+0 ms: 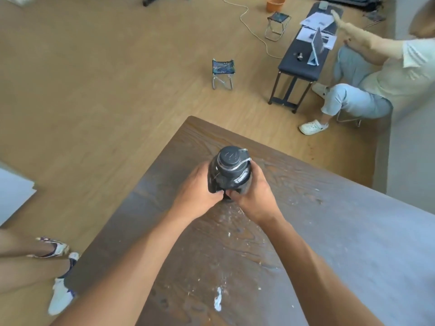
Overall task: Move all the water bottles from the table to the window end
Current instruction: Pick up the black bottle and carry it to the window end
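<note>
A large dark water bottle (pixel 229 170) with a round black cap and a thin cord loop stands upright near the far corner of the dark wooden table (pixel 329 231). My left hand (pixel 195 191) wraps its left side and my right hand (pixel 254 194) wraps its right side, with the thumbs nearly meeting in front. The bottle's lower part is hidden behind my hands, so I cannot tell whether it rests on the table. No other bottle is in view.
A person in light clothes sits at the right beside a low black bench (pixel 303 60) with papers and a tablet. Two small folding stools (pixel 222 72) (pixel 277 24) stand on the wooden floor. Another person's legs and shoes (pixel 60 300) are at the left.
</note>
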